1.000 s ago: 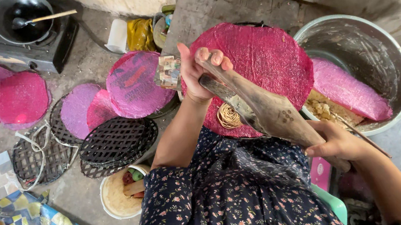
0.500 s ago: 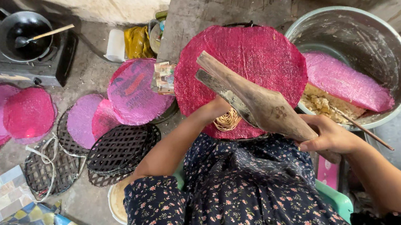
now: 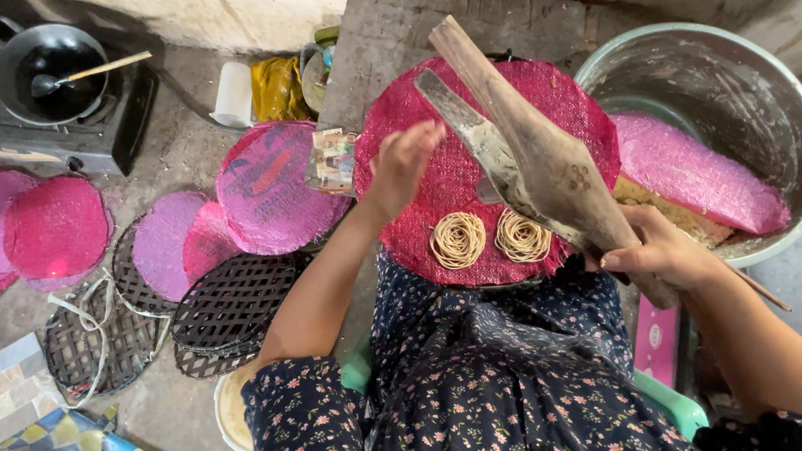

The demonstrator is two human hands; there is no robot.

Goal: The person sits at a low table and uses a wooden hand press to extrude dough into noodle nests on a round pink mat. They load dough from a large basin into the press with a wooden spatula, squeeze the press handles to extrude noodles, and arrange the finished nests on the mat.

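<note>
My right hand (image 3: pixel 661 256) grips the lower end of a long wooden press tool (image 3: pixel 534 155), held tilted over a round pink woven mat (image 3: pixel 428 111) on the wooden table (image 3: pixel 377 17). Two small coils of pale noodle (image 3: pixel 490 237) lie side by side on the near part of the mat. My left hand (image 3: pixel 404 160) hovers above the mat, left of the tool, fingers apart and holding nothing.
A large metal pot (image 3: pixel 707 80) with a pink mat and dough inside stands on the right. Left on the floor lie several pink mats (image 3: pixel 266 185), dark woven trays (image 3: pixel 229 306), and a stove with a black wok (image 3: pixel 46 64). A patterned cloth (image 3: pixel 1 422) holds more coils.
A second noodle coil now lies beside the first on the mat. The tool has swung up to point further away. My left hand has lifted off the mat.
</note>
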